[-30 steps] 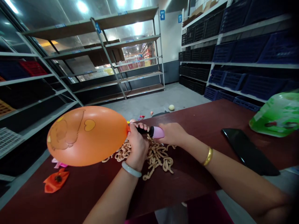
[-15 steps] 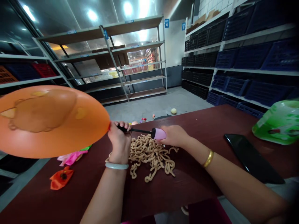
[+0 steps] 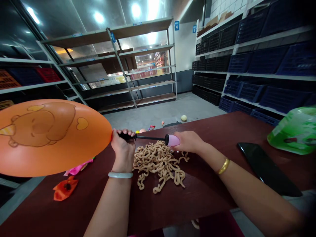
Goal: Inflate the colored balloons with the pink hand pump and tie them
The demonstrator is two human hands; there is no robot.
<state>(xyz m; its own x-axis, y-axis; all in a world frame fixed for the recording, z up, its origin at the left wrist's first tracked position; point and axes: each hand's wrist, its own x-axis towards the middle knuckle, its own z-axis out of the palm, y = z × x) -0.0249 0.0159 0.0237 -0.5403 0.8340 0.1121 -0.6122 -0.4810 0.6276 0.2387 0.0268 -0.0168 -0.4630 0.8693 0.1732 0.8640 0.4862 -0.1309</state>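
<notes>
A big inflated orange balloon point(image 3: 49, 138) with a printed cartoon animal and heart fills the left side. My left hand point(image 3: 122, 146) is closed round the balloon's neck and the black nozzle end of a hand pump point(image 3: 148, 138). My right hand point(image 3: 187, 142) is closed round the pump's pink handle, and a thin black rod shows stretched between the two hands. Both hands hover just above a heap of tan knotted cords point(image 3: 159, 163) on the dark red table point(image 3: 172, 204).
A flat orange balloon point(image 3: 65, 188) and a pink one point(image 3: 76, 168) lie at the table's left. A black phone point(image 3: 268, 168) and a green plastic bag point(image 3: 295, 130) sit at the right. Metal shelving and blue crates line the room; small items lie on the floor.
The balloon has grown larger and shifted left. My hands have drawn apart, with the pump rod pulled out longer than one second ago.
</notes>
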